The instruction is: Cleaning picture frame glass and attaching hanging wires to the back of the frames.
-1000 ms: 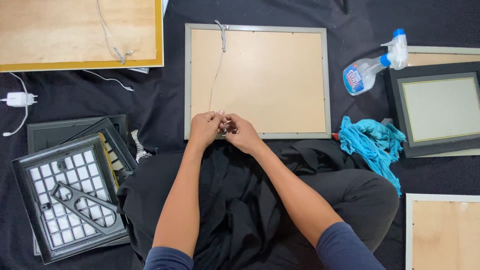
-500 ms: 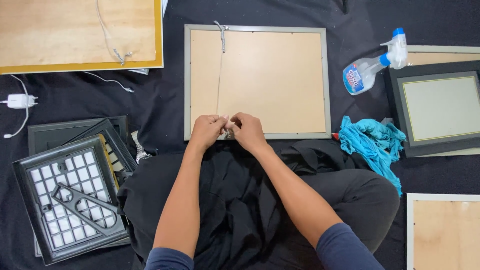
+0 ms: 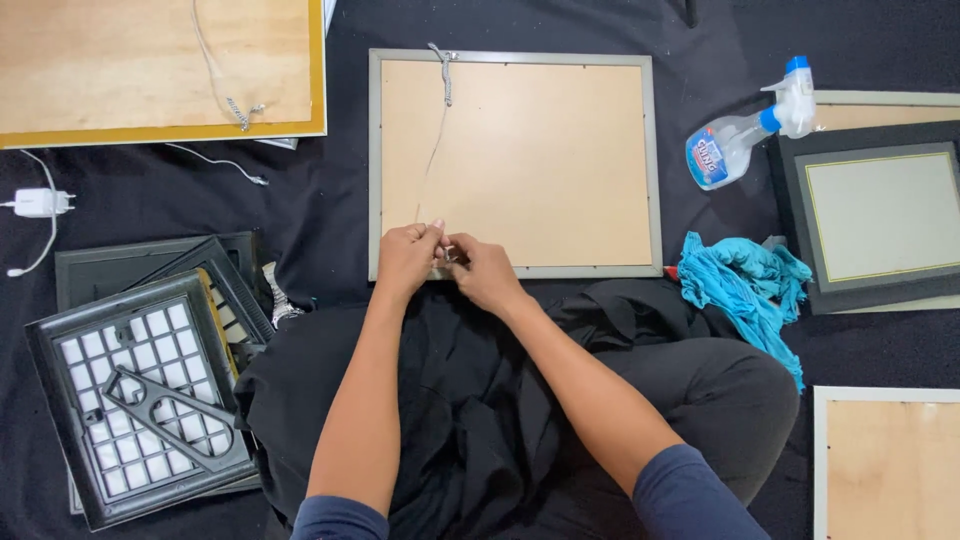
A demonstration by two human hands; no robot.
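Hanging wire [image 3: 437, 150] runs down the back of the grey picture frame [image 3: 512, 165]; top end already fixed; your left hand [image 3: 405, 258] and right hand [image 3: 485, 272] pinch its loose bottom end at the frame's lower edge, fingers closed; bottom fastening looks unfinished; spray bottle [image 3: 745, 130] lies aside.

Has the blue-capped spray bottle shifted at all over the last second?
No. The blue-capped spray bottle lies in the same spot, right of the grey picture frame and above the turquoise cloth.
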